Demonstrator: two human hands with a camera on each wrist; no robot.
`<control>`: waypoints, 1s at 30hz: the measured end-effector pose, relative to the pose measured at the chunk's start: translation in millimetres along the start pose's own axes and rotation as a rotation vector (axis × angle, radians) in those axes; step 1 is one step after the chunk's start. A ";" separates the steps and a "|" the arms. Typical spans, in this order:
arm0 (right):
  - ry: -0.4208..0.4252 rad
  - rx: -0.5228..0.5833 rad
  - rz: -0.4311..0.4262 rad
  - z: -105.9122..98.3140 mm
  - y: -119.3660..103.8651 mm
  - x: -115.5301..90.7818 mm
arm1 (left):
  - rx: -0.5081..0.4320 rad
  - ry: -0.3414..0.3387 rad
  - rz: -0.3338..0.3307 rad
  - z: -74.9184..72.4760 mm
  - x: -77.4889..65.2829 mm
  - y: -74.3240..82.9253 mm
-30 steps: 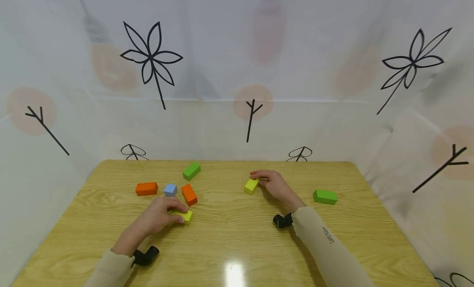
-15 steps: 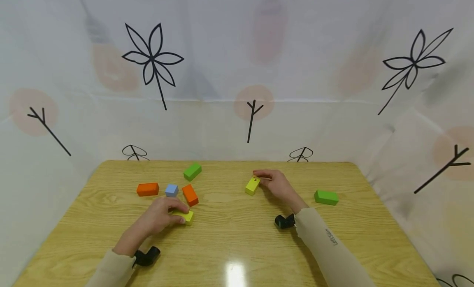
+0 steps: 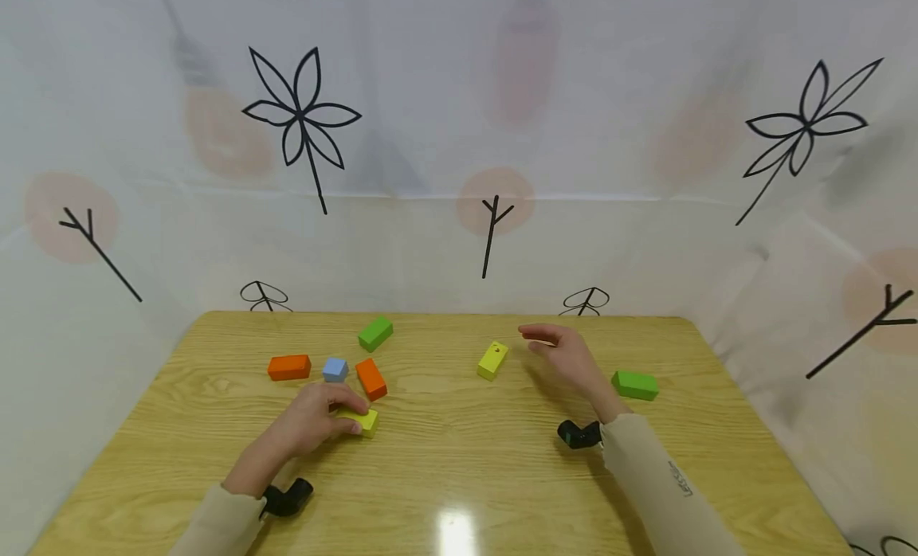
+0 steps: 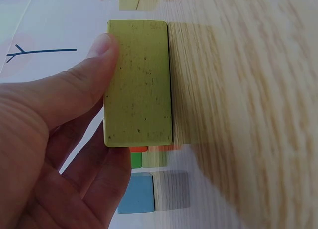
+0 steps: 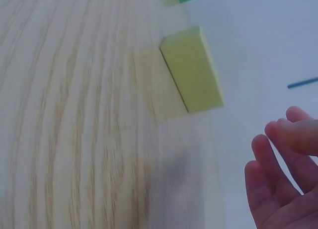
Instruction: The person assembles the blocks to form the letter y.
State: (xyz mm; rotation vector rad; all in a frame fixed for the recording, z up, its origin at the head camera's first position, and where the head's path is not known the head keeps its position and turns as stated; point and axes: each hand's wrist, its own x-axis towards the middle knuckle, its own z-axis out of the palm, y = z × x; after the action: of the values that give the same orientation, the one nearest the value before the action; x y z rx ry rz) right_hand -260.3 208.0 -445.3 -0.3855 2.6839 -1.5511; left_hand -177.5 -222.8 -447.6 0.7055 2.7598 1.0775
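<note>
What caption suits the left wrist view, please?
Left hand grips a yellow block on the wooden table, near a blue block.

Beige on both arms, folks! The left sleeve point(image 3: 218, 522) stops in a loose, lightly creased cuff, bare left hand point(image 3: 320, 417) beyond it. Across to the right sleeve point(image 3: 653, 480), same pale cloth, and look, dark lettering point(image 3: 680, 479) along the forearm, too small to read! At the cuffs, chunky black bent gadgets: left gadget point(image 3: 288, 498), right gadget point(image 3: 579, 435), that one flecked green!
</note>
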 end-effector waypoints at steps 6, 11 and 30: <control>0.049 0.007 0.021 -27.6 9.7 -16.3 | -0.003 -0.001 -0.010 0.2 -0.1 1.2; 0.095 -0.015 -0.003 -49.7 16.8 -31.8 | -0.011 -0.003 -0.006 0.3 -0.2 -0.2; 0.140 -0.229 0.110 -113.1 50.4 -90.5 | 0.018 -0.024 0.014 -1.1 1.8 -1.5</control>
State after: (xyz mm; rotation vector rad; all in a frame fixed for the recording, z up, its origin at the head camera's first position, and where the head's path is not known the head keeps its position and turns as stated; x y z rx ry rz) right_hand -198.3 348.3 -440.8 -0.1332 2.9436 -1.2931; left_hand -180.0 -223.7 -447.7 0.7364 2.7516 1.0412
